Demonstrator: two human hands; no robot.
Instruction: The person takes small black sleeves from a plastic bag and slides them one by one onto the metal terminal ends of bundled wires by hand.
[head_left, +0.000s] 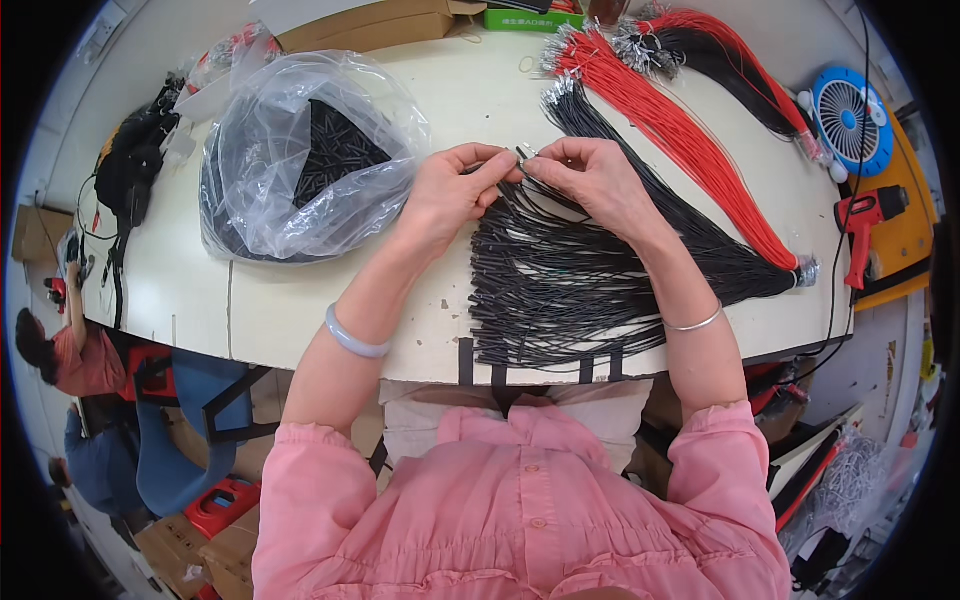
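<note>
My left hand (459, 180) pinches a short black sleeve (520, 152) between thumb and fingertips. Close against it, my right hand (596, 176) holds the end of a black wire with a small metal terminal (529, 152). Below both hands a fan of black wires (577, 285) spreads over the table, many ends covered by black sleeves. More black wires (637, 165) with bare metal terminals run up behind my right hand, beside a bundle of red wires (660, 135). Left of my hands, an open clear plastic bag (255, 165) holds many short black sleeves (337, 154).
A red heat gun (862, 225) and a blue fan (847, 112) stand at the right. Another red and black wire bundle (727, 67) lies at the back right, a cardboard box (375, 26) at the back. Two people (82, 360) are at the far left.
</note>
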